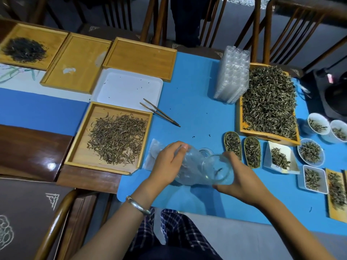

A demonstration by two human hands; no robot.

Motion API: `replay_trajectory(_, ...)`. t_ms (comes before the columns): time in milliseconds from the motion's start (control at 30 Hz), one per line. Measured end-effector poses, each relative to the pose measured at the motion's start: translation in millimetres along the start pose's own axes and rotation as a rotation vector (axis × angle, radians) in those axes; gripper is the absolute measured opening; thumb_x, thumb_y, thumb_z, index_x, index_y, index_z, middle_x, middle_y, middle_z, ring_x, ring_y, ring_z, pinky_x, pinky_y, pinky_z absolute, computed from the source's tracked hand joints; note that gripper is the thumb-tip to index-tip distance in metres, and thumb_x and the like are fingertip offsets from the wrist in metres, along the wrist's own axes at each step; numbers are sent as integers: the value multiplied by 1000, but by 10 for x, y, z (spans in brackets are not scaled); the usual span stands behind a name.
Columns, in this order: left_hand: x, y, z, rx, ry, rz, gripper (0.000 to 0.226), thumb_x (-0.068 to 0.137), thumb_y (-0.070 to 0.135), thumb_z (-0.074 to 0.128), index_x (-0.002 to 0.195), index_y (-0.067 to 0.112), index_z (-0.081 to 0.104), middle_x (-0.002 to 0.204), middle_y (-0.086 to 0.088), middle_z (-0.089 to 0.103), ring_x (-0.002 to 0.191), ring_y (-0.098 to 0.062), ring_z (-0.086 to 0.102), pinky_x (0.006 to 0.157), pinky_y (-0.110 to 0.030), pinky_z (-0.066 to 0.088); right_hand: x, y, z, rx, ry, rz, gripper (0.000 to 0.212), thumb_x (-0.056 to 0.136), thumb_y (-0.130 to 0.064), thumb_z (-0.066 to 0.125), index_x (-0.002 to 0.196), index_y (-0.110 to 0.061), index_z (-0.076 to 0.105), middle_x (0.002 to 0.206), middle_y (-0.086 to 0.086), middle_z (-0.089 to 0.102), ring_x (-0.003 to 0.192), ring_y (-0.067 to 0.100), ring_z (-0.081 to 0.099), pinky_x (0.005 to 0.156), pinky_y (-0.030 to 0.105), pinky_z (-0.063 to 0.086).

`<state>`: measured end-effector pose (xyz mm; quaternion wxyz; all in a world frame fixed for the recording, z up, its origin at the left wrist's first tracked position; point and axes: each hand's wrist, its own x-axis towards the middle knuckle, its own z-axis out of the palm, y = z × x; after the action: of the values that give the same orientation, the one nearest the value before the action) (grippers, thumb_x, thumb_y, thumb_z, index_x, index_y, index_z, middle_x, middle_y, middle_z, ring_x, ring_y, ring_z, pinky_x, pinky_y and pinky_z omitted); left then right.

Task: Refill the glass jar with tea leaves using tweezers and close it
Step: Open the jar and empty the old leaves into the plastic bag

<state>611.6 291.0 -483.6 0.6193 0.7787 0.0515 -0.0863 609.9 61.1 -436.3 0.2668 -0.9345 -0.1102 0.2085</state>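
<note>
My right hand (pixel 242 182) grips a clear glass jar (pixel 220 170), tilted on its side above the blue mat's near edge, with a few dark leaves inside. My left hand (pixel 167 164) holds a crumpled clear plastic bag (pixel 193 166) against the jar's mouth. A round clear lid (pixel 205 152) lies on the mat just behind the jar. Brown tweezers (pixel 159 112) lie untouched on the mat, beside a wooden tray of tea leaves (pixel 116 137).
A large wooden tray (pixel 268 104) heaped with tea stands at right, with stacked clear plastic containers (pixel 232 76) behind it. Two oval scoops (pixel 242 150), a white box and several small bowls of tea crowd the right. A white tray (pixel 127 89) and empty wooden trays lie at back left.
</note>
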Motion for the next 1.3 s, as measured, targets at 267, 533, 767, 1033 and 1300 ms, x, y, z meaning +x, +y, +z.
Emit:
replay_trajectory(267, 15, 57, -164, -68, 61, 6, 30, 106, 26, 39, 96, 28, 68, 98, 11, 72, 99, -1, 65, 87, -14, 46, -307, 335, 386, 400, 211, 39, 78, 60, -33, 88, 123, -43, 43, 121, -23, 55, 113, 1, 53, 86, 8, 41)
replay_trajectory(533, 3, -2, -185, -122, 66, 17, 31, 105, 23, 41, 96, 22, 70, 96, 9, 73, 100, -9, 67, 91, -24, 49, -340, 552, 722, 494, 312, 103, 74, 61, -25, 88, 120, -40, 46, 118, -20, 56, 112, 5, 56, 88, 22, 48)
replay_trajectory(767, -28, 10, -195, -119, 64, 27, 31, 103, 29, 40, 96, 23, 70, 95, 8, 73, 98, -6, 66, 89, -19, 48, -406, 631, 860, 455, 277, 197, 78, 57, -23, 90, 116, -43, 43, 113, -23, 54, 107, -7, 52, 81, 4, 39)
replay_trajectory(1033, -51, 27, -195, -115, 62, -1, 32, 106, 21, 40, 95, 22, 70, 97, 9, 73, 100, -8, 66, 91, -21, 47, -871, 310, 1311, 409, 31, 540, 23, 80, -19, 74, 66, -17, 55, 57, -5, 59, 56, 10, 55, 67, 39, 49)
replay_trajectory(1300, -55, 57, -245, -96, 40, 8, 32, 105, 18, 40, 99, 10, 69, 97, 4, 72, 98, -9, 66, 89, -20, 47, -70, -539, 1536, 959, 144, 333, 45, 85, -23, 72, 121, -24, 45, 111, -5, 60, 88, -4, 63, 75, 14, 51)
